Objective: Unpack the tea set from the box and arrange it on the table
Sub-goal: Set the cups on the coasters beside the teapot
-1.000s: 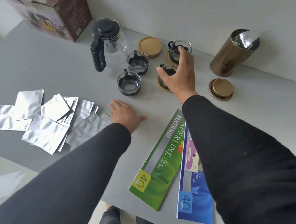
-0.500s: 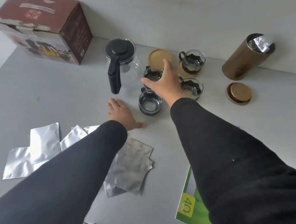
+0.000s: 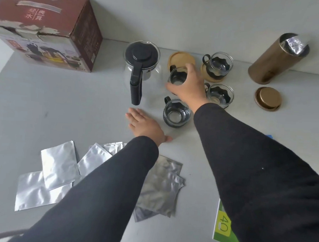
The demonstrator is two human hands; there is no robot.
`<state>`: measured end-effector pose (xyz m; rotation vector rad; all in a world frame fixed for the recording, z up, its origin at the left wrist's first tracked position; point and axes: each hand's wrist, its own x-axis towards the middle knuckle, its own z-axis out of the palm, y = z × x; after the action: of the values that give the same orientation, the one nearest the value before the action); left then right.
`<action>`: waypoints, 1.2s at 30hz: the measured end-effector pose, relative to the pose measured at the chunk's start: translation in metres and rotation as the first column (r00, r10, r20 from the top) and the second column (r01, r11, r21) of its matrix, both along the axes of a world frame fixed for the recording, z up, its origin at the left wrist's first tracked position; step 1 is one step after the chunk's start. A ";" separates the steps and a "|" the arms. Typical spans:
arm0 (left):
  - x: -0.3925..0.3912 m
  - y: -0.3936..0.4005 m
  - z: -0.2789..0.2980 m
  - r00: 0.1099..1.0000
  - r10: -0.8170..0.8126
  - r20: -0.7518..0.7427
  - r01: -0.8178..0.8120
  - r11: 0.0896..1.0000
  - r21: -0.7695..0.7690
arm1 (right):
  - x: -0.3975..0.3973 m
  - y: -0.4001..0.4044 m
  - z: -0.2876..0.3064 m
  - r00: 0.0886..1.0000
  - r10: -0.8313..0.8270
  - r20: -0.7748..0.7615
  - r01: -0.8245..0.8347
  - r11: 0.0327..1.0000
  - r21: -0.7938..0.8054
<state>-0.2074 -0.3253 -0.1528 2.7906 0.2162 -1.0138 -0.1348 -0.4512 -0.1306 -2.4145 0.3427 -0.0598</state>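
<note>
Right hand [image 3: 189,89] out over the middle glass cup [image 3: 176,78], thumb on its near-left side, fingers curled over the far rim, closed around it. Cup down among the set, just right of the glass teapot [image 3: 141,68] and in front of a bare wooden coaster [image 3: 181,59]. Left hand [image 3: 145,126] flat on the grey table [image 3: 63,101], fingers straight and together, holding nothing, just short of the teapot's black handle.

Nearest cup [image 3: 176,115] standing alone below the right wrist. Two more to the right: back cup [image 3: 218,65] sitting on its own wooden coaster, front-right cup [image 3: 220,95] close in front of it, what lies beneath it hard to make out. Tea set box [image 3: 47,29] at far left, lid torn, well apart from the glassware.

Gold canister [image 3: 276,60] by the wall on the right, foil showing at its open mouth, gold lid [image 3: 268,98] lying on the table in front. Silver foil pouches [image 3: 58,173] spread under the left sleeve. Green booklet [image 3: 223,233] peeking out at lower right
</note>
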 end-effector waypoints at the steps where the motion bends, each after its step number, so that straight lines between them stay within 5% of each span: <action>1: 0.000 0.000 0.001 1.000 0.000 -0.002 0.000 1.000 -0.003 | -0.002 -0.001 0.005 0.999 -0.010 0.046 0.010 1.000 -0.006; 11: -0.014 0.002 0.015 0.998 0.020 0.051 -0.019 1.000 -0.023 | -0.098 -0.036 0.021 0.935 -0.141 0.325 0.160 0.987 -0.033; 19: -0.022 0.005 0.010 0.989 0.033 0.145 -0.021 0.996 -0.082 | -0.164 -0.053 -0.012 0.989 -0.106 0.104 0.119 0.985 -0.122; 29: -0.023 0.008 0.008 0.987 0.045 0.151 -0.030 0.994 -0.105 | -0.163 -0.062 -0.025 0.999 -0.039 0.022 0.042 0.990 -0.132; 36: -0.017 0.005 0.011 0.995 0.012 0.097 -0.007 0.999 -0.048 | -0.125 -0.053 -0.006 0.922 0.021 0.387 0.072 0.972 -0.223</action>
<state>-0.2247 -0.3206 -0.1417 2.7842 0.1904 -0.8665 -0.2599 -0.5041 -0.1370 -2.5537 0.1903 -0.6141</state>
